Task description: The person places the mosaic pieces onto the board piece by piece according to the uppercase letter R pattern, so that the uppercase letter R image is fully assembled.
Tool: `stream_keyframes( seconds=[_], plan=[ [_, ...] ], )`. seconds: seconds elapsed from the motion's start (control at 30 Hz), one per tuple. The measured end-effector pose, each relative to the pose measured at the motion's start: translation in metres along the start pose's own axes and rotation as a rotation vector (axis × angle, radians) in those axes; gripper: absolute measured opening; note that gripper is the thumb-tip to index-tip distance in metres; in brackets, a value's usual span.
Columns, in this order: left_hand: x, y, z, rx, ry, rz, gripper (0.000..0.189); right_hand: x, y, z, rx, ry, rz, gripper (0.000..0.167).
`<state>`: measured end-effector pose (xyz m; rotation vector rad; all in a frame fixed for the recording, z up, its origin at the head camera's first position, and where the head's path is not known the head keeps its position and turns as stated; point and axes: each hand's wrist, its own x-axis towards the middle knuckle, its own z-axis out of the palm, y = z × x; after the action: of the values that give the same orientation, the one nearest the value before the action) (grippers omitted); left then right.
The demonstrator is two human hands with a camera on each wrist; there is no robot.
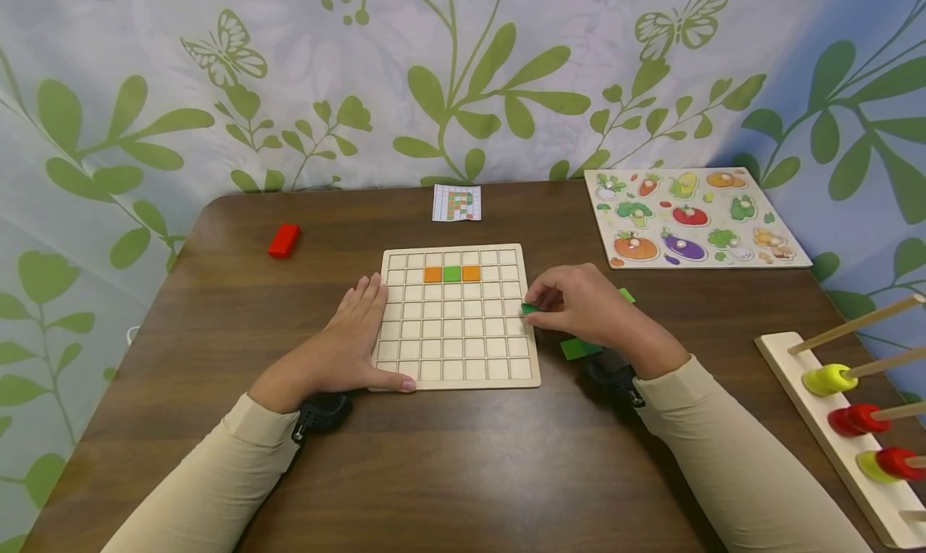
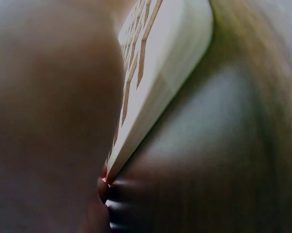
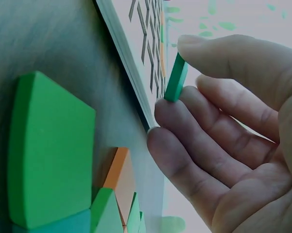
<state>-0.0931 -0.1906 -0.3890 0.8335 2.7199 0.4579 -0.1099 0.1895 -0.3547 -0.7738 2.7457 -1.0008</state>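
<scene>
A person's left hand [image 1: 352, 337] rests, fingers straight, along a gridded board [image 1: 452, 350] bearing three tiles [image 1: 452, 274]; near its right edge, the right hand [image 1: 584, 302] pinches a green tile [image 3: 176, 80].

Pretty standard dark brown wood-look table [image 1: 463, 473]: gridded board [image 1: 452, 350] around the middle, loose tiles [image 1: 576, 349] (greens, at least one orange) just off it toward the right edge. Patterned card [image 1: 457, 203] by the far edge, red block [image 1: 284, 240] toward the far left corner, veggie puzzle [image 1: 694, 215] covering the far right corner, bead rack [image 1: 816, 407] along the right edge.
</scene>
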Motion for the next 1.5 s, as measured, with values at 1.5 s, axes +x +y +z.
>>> stream_keyframes(
  seconds=[1.5],
  plan=[
    [0.001,-0.001,0.0,0.011,-0.009,-0.004,0.154,0.038,-0.018,0.012,0.015,0.136,0.114,0.017]
  ],
)
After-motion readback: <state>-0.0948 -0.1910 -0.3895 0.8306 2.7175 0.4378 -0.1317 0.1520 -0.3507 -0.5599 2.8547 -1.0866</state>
